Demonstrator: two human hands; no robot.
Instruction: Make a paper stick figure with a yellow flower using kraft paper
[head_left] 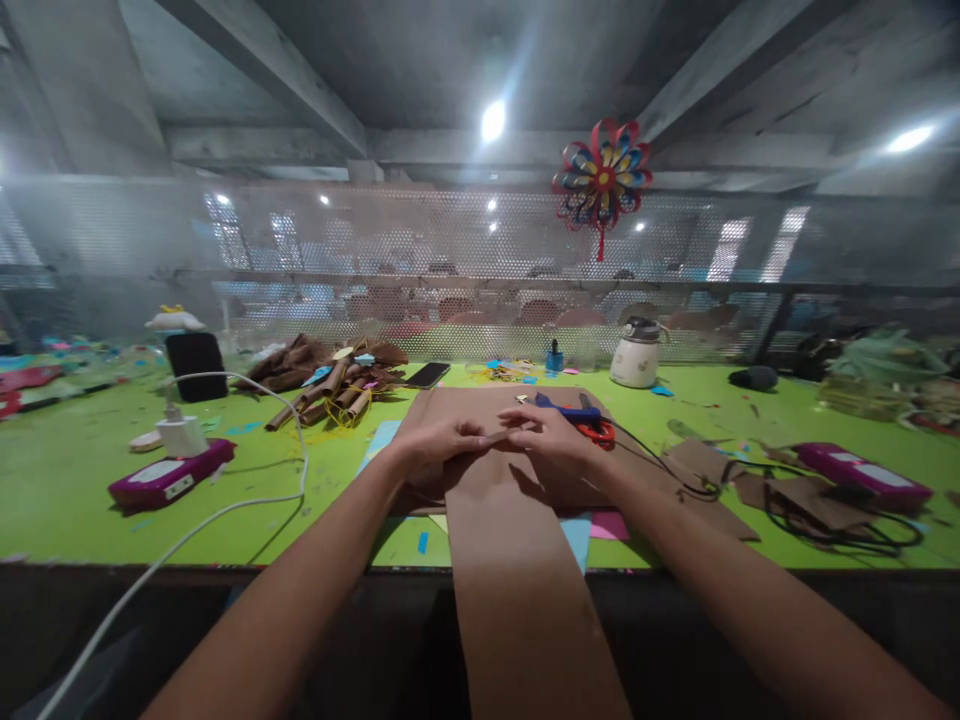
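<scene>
A long strip of brown kraft paper (pixel 517 560) runs from the table over its front edge towards me. At its far end, my left hand (pixel 446 440) pinches the edge between thumb and fingers. My right hand (pixel 544 432) pinches the same edge a little to the right, and the paper between them looks bent or rolled up. Beneath both hands lies a larger brown board (pixel 424 408). Just beyond my right hand rests a blue glue gun (pixel 568 411), beside red-handled scissors (pixel 598 434), both partly hidden.
Rolled brown paper tubes (pixel 341 385) lie at the back left near a phone (pixel 428 375). A white cable (pixel 304 450) crosses the left side to a purple power strip (pixel 172 472). A white jug (pixel 634 355) stands behind. Black cords and another purple power strip (pixel 862 475) lie right.
</scene>
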